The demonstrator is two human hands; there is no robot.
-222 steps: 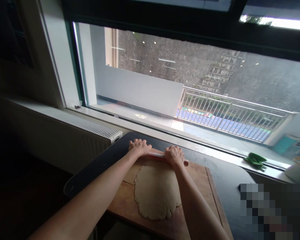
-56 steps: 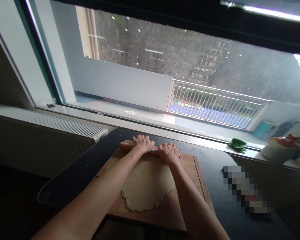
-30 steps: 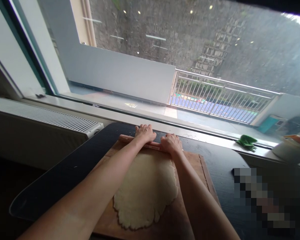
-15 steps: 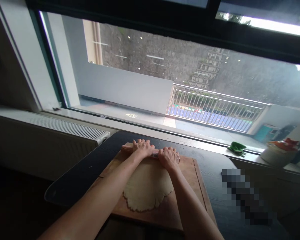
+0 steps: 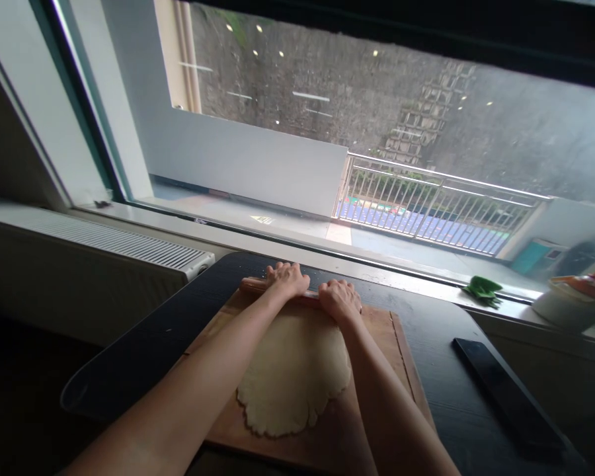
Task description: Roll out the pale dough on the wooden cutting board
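Observation:
A wooden rolling pin (image 5: 252, 283) lies across the far edge of a flat sheet of dough (image 5: 292, 377). My left hand (image 5: 286, 280) is closed over the pin left of its middle, and my right hand (image 5: 340, 297) grips it towards the right end. Between the two hands a short stretch of the pin shows. The dough is pale and roughly round, with a ragged, cracked near edge. It rests on a wooden board (image 5: 384, 357), partly hidden under my forearms.
The board lies on a dark table (image 5: 426, 330). A black phone (image 5: 506, 390) is at the table's right side. On the windowsill stand a green leafy thing (image 5: 482, 289) and a pale container (image 5: 570, 303) with something orange on top. A white radiator (image 5: 129, 248) stands at left.
The view has tilted slightly downwards, so the table and dough appear a little larger. Both hands are still on the rolling pin at the dough's far edge.

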